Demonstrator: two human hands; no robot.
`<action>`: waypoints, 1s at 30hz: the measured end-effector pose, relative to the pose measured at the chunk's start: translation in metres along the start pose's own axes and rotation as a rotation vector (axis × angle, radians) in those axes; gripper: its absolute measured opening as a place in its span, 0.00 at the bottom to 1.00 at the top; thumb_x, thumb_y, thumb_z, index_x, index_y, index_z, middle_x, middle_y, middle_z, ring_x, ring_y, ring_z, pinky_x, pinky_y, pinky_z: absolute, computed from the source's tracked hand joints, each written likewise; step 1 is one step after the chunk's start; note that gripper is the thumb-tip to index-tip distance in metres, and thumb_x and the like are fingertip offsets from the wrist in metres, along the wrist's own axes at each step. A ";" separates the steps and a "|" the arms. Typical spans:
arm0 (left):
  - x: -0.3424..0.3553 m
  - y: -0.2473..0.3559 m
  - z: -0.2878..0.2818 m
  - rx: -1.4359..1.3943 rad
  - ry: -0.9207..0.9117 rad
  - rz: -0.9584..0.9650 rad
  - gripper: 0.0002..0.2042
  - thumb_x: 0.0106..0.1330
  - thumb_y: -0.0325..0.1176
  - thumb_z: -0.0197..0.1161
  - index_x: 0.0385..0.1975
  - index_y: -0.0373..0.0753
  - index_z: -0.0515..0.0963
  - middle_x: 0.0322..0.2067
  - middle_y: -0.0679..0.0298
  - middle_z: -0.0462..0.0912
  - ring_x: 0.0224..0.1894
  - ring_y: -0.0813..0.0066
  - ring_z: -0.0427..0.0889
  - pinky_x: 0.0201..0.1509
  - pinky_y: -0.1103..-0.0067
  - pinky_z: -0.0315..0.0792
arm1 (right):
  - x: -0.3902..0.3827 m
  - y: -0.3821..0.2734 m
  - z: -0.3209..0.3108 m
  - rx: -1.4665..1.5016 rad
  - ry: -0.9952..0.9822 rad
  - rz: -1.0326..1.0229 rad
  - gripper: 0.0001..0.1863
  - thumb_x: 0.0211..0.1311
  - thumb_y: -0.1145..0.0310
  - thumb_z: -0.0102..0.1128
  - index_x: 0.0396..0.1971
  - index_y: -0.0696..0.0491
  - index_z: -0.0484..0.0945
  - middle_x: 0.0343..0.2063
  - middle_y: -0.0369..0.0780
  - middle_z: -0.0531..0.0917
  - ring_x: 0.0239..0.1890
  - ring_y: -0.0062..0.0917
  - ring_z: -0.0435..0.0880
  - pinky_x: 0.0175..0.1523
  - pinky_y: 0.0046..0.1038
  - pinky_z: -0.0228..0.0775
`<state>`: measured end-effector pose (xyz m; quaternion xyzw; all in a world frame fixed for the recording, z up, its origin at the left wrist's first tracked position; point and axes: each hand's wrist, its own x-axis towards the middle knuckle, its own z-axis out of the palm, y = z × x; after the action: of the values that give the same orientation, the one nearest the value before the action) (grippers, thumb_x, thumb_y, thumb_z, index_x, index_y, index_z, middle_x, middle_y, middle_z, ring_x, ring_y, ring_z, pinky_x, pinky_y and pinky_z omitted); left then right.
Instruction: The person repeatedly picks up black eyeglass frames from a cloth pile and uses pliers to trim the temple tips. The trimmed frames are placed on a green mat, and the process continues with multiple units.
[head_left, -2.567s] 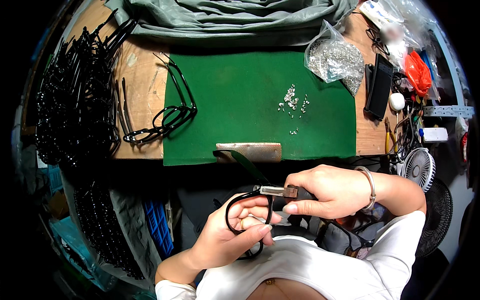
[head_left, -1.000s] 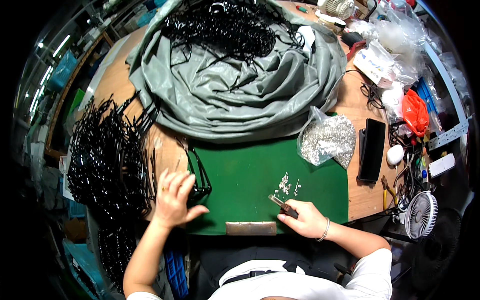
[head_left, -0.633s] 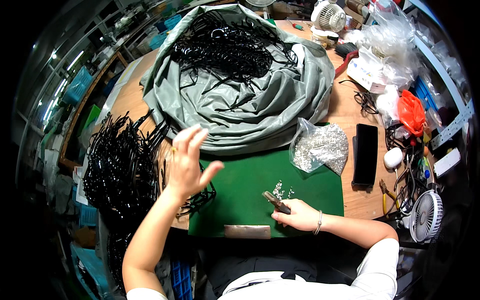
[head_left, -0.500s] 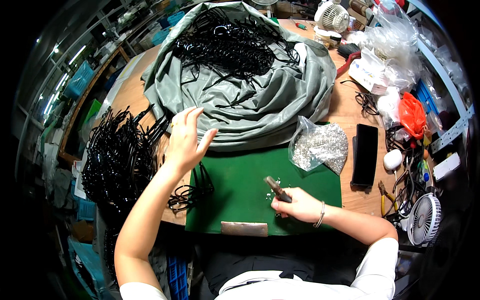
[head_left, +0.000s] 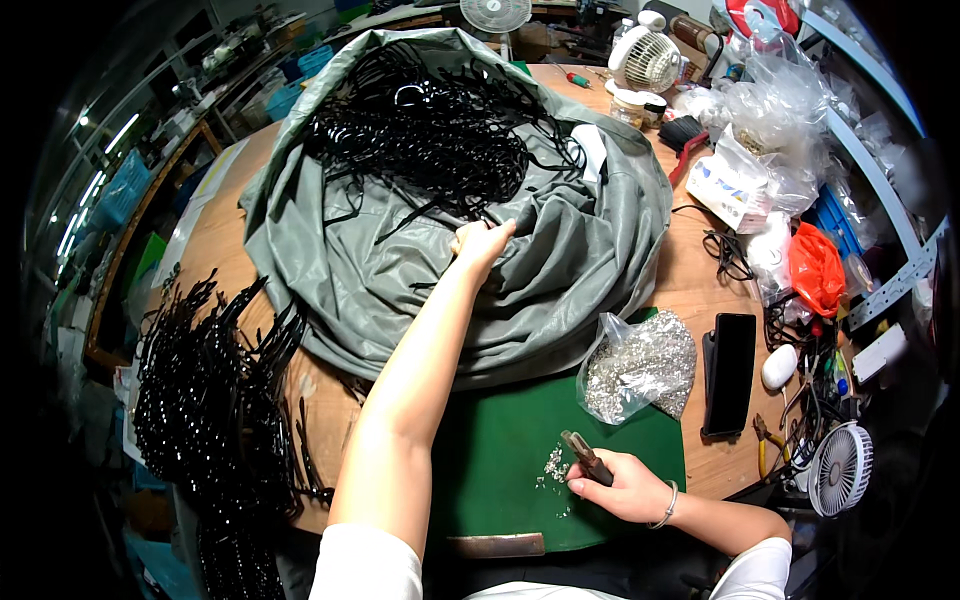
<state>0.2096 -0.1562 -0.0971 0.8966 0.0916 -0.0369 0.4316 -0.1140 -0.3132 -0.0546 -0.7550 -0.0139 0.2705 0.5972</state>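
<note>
From my far-off station I judged the work to be well short of finished. Black eyeglass frames lay in a thick tangle on the grey cloth toward the bench's far edge, and a second heap of black frames hung along its left edge, spilling over the near-left corner (which heap had been dealt with, I could not tell). On the green mat, by the bench's near edge, silver bits lay loose, with a bulging clear bag of more at the mat's far-right corner.

The right hand had its fingers wrapped around dark-handled pliers, tip toward the silver bits; I could not tell how far the pliers' jaws were parted. The left hand reached to the near fringe of the tangle, fingers curled in; whether they had hold of a frame, I could not see.

Half a second earlier that hand had been spread, empty as far as I saw, above the cloth's near edge; since then it had gone farther across, while the right had stayed over the mat with its pliers.
</note>
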 end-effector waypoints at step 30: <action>-0.423 -0.069 -0.122 -0.989 -0.348 -0.029 0.35 0.46 0.17 0.62 0.53 0.30 0.48 0.37 0.49 0.75 0.30 0.78 0.76 0.39 0.85 0.70 | -0.041 0.017 0.032 -0.803 0.279 -0.255 0.11 0.42 0.75 0.56 0.28 0.59 0.69 0.26 0.45 0.72 0.29 0.39 0.74 0.35 0.34 0.68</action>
<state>-0.2204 -0.0748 -0.0125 0.5650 0.0375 -0.1435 0.8117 -0.1675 -0.3038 -0.0586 -0.9486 -0.1304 0.0632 0.2812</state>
